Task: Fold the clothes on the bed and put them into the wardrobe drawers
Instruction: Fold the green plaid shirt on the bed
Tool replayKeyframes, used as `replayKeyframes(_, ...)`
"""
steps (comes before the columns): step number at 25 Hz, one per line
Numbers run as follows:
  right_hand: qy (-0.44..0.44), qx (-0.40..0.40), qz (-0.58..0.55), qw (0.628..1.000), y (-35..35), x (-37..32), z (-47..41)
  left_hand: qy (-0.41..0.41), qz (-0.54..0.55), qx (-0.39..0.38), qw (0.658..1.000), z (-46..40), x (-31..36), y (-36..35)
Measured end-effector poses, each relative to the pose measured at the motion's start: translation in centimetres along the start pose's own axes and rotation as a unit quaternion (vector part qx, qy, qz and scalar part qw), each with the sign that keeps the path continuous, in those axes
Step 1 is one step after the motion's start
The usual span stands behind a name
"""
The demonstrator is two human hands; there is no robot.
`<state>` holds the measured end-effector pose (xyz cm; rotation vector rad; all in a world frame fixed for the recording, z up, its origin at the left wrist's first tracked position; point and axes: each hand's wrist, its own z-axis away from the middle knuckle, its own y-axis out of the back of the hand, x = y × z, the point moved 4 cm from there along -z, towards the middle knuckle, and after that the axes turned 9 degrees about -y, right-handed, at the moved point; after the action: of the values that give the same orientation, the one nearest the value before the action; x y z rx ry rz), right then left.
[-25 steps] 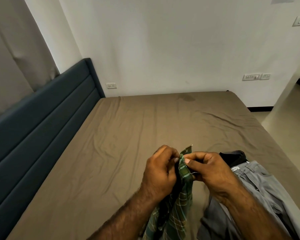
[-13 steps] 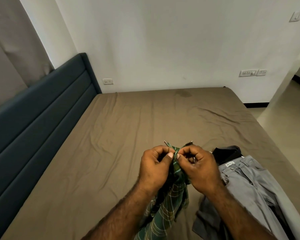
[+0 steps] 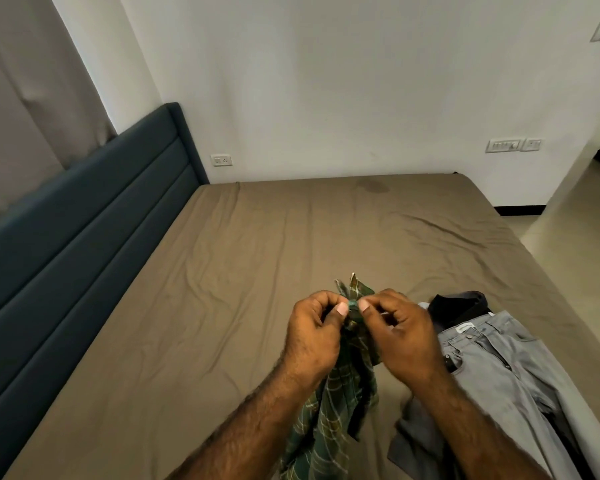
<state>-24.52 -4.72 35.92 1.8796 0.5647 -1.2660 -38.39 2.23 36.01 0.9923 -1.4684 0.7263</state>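
We are pinching the top edge of the green plaid shirt (image 3: pixel 340 393) with both our left hand (image 3: pixel 314 336) and right hand (image 3: pixel 400 332), holding it up over the near bed (image 3: pixel 222 306). We are probably still straightening it; next, spreading it flat for folding.

Before you stretches the bed (image 3: pixel 257 271), its brown sheet wrinkled. On it at your right lie grey jeans (image 3: pixel 506 368), a black garment (image 3: pixel 458 306) at their waistband, and a grey cloth (image 3: pixel 416 434) beside them.
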Motion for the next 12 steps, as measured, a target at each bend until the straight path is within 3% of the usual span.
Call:
replayKeyframes(5, -0.077, -0.029, -0.081, 0.993, 0.1, 0.3, 0.3, 0.009, -0.02, 0.001, 1.0, 0.5, 0.1, 0.3)
replayKeyframes(8, 0.06, 0.012, 0.009, 0.998, 0.7, -2.1, 1.7, -0.028, -0.086, 0.002, 0.996, -0.1, 0.7, 0.7)
replayKeyframes(12, 0.17, 0.005, 0.223, 0.96, -0.1, -3.7, 1.6, -0.068, -0.156, 0.01, 0.985, 0.1, 1.3, 1.0)
